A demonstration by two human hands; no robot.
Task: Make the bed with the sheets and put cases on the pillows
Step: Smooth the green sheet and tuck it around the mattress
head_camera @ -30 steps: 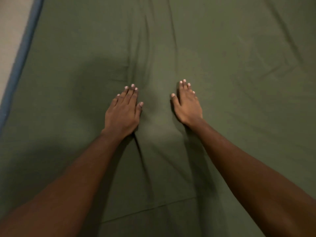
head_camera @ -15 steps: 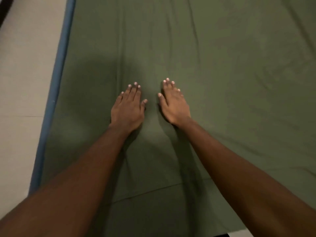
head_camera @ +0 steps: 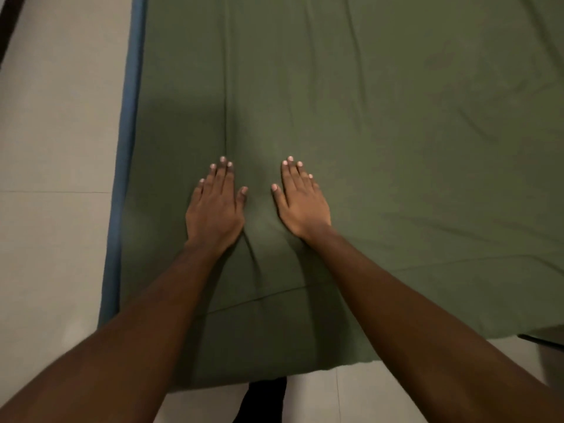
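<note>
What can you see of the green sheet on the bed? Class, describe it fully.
The green sheet is plain dark olive cloth, spread out flat, with long shallow creases and a fold line across its near end. A blue mattress edge shows along its left side. The left hand and right hand lie flat on it, apart, fingers straight.

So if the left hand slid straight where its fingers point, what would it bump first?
Probably nothing solid: ahead of the left hand lies only green sheet, with a long crease, up to the picture's edge.
</note>
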